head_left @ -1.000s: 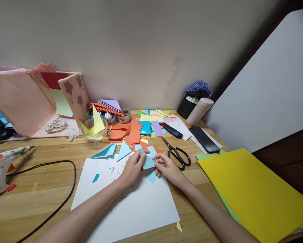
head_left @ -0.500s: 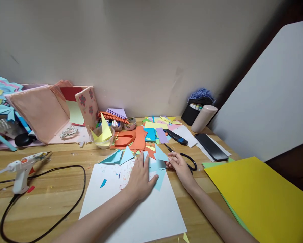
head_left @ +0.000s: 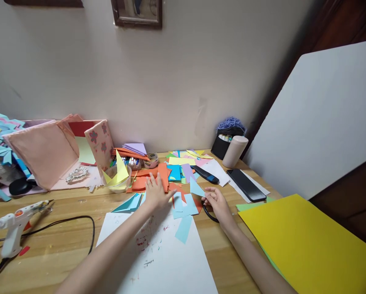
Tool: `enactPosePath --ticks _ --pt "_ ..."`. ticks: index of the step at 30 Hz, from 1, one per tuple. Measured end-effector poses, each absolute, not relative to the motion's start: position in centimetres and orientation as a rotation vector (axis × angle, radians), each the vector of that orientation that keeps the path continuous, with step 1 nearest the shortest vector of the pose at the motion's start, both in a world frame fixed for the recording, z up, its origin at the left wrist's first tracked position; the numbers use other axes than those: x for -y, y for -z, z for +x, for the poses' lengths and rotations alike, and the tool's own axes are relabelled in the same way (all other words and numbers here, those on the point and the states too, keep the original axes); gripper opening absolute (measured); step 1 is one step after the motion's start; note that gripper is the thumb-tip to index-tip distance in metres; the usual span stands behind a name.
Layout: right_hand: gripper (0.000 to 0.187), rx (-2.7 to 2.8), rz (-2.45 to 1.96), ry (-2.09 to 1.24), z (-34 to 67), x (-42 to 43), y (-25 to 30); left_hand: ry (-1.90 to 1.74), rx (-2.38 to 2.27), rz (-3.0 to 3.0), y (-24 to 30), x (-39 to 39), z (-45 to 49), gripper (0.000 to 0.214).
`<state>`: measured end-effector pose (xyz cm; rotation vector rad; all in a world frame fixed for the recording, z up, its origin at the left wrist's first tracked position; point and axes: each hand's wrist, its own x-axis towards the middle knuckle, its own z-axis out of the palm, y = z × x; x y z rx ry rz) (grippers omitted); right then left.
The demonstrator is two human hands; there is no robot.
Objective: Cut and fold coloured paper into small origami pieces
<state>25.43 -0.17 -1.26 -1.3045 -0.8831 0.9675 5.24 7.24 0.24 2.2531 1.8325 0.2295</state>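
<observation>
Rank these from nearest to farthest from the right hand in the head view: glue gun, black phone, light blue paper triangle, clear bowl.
From the right hand:
1. Light blue paper triangle: held in it.
2. Black phone: beyond it, to the right.
3. Clear bowl: across to the left.
4. Glue gun: at the far left.

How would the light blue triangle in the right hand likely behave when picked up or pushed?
The light blue triangle looks like thin paper, so it's probably light. Held near one corner by the right hand, it shows no clear droop, suggesting some stiffness. With straight edges, it would likely slide rather than roll.
</observation>
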Motion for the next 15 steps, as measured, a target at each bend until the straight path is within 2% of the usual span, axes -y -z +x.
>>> enactPosePath --ticks 4,9,15 --pt "0.04 0.852 -1.311 -0.963 25.7 -0.1 1.4 -0.126 -1.874 2.291 0.9 -8.7 6.7 0.107" --pt "0.037 0.849 -1.284 -0.952 26.0 -0.3 1.6 -0.186 -1.828 2.407 2.3 -8.3 11.2 0.093" --pt "0.035 0.782 -1.262 -0.956 26.2 -0.5 1.8 -0.199 -1.814 2.405 2.4 -11.3 15.3 0.077"
